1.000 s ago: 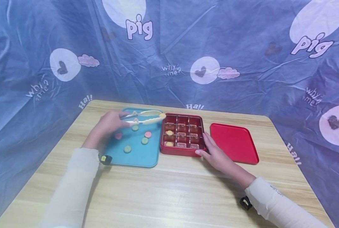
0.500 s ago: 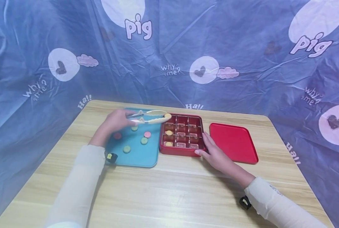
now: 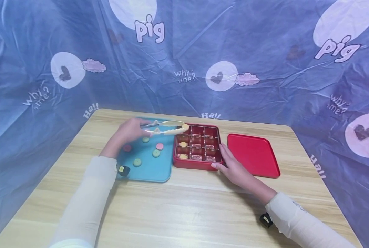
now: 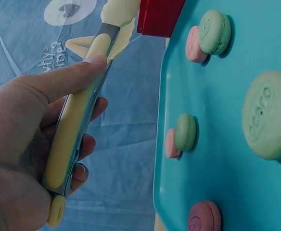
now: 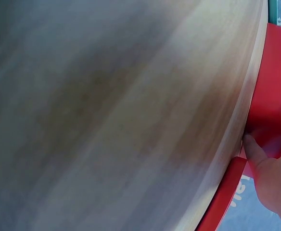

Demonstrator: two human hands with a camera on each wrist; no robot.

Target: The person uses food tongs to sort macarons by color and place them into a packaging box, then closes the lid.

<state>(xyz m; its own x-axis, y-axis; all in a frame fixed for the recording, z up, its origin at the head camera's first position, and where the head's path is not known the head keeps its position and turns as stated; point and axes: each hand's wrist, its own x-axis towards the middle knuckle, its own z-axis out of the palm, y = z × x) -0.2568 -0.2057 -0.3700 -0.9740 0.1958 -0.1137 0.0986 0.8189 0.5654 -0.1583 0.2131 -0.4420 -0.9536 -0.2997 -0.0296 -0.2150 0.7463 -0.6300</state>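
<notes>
My left hand [image 3: 130,132] grips a pair of cream-coloured tongs [image 4: 78,125], thumb on one arm and fingers curled round the other. Between the tongs' tips a yellow macaron [image 3: 185,127] is pinched over the back left compartment of the red box [image 3: 196,166]. That box has a clear divided insert, with yellow macarons [image 3: 183,144] in the middle and front compartments of its left column. My right hand [image 3: 234,168] rests against the box's front right corner, fingers along the right side and thumb at the front; the right wrist view shows the thumb on the red wall.
Left of the box lies a blue tray [image 3: 150,174] with several green macarons [image 4: 270,115] and pink macarons [image 3: 159,146]. A red lid [image 3: 254,155] lies right of the box. The wooden table [image 3: 178,213] ends at a blue printed cloth [image 3: 187,51] behind.
My left hand has moved right with the tongs, carrying the yellow macaron from the tray's edge to over the box's back left compartment. The right hand stays on the box.
</notes>
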